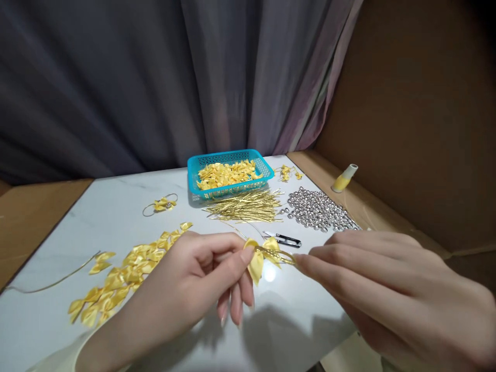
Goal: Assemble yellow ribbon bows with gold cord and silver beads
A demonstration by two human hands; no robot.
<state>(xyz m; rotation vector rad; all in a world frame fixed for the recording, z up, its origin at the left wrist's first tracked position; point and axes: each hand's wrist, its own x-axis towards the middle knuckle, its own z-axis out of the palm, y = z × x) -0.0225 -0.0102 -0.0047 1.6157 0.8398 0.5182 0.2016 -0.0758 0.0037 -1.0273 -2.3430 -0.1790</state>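
Note:
A yellow ribbon bow (256, 263) is pinched between the thumb and fingers of my left hand (201, 274), held above the table. A gold cord (275, 254) lies across the bow and loops out toward the right. The fingertips of my right hand (380, 284) are closed on the end of that loop. Just beyond the bow lie black thread snips (284, 240) with their blades pointing left. What the fingers hide behind the bow I cannot make out.
A blue basket (191, 178) of yellow bows stands at the back. Before it lie gold cords (248, 206), with silver beads (318, 209) to the right. Loose bows (132, 266) spread at left, near a finished-looking corded bow (163, 204). A yellow-and-white cone (344, 179) stands far right.

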